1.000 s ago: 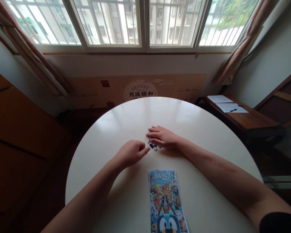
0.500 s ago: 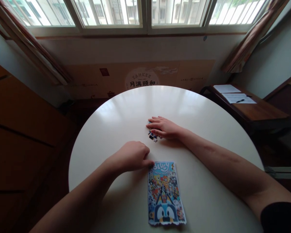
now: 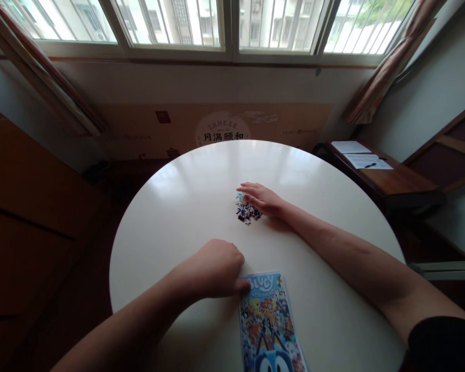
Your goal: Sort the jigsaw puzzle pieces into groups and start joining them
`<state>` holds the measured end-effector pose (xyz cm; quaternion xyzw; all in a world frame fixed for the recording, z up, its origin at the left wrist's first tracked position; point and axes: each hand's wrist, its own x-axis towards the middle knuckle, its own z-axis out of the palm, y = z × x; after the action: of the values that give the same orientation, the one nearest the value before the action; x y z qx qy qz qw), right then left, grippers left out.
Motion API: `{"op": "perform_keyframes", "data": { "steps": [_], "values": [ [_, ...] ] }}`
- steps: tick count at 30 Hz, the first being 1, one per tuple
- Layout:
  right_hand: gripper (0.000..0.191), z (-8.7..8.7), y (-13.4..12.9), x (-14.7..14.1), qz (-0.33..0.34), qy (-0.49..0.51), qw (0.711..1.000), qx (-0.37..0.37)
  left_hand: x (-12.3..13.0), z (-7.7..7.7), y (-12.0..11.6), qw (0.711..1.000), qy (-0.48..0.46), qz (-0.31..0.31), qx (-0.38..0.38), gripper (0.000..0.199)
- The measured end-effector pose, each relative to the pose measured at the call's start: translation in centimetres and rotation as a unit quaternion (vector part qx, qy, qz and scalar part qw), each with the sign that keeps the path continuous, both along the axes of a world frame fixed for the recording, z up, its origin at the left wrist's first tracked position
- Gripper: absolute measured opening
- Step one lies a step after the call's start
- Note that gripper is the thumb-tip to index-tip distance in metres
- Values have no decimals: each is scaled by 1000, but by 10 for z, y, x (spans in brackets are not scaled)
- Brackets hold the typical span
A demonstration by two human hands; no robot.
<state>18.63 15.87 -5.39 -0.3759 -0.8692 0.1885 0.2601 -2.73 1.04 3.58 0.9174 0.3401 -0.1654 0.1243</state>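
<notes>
A small heap of loose jigsaw puzzle pieces (image 3: 248, 212), dark blue, light blue and white, lies near the middle of the white round table (image 3: 170, 206). My right hand (image 3: 261, 197) rests over the heap's far right side, fingers stretched out and nothing gripped. Closer to me is a flat, colourful Bluey puzzle bag (image 3: 269, 320), its near end cut off by the frame. My left hand (image 3: 220, 268) is closed at the bag's upper left corner, thumb on top of the print; its other fingers are curled and partly hidden.
Beyond the table stand a wall with a printed cardboard panel (image 3: 170, 124) and barred windows. A brown wooden side table (image 3: 406, 181) at the right carries white papers (image 3: 366, 161) and a pen. An orange-brown cabinet (image 3: 31, 206) fills the left side.
My left hand and the bag have shifted toward me. My right hand has drawn slightly up and right, uncovering more pieces. The view has tilted a little.
</notes>
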Motion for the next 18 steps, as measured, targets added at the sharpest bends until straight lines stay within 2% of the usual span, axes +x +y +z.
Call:
{"op": "perform_keyframes", "data": {
  "steps": [6,11,14,18],
  "values": [
    [53,4,-3,-4,40,-87,995,22,3,2,-5,1000,1,-16,-4,35],
    [44,8,-7,-6,74,-92,993,25,5,-3,-8,999,-16,-31,7,37],
    [44,12,-20,-5,83,-94,992,25,5,-4,-9,999,-16,-38,14,37],
    [46,16,-51,2,114,-101,988,16,9,-4,-10,999,-11,-33,7,38]
  ]
}}
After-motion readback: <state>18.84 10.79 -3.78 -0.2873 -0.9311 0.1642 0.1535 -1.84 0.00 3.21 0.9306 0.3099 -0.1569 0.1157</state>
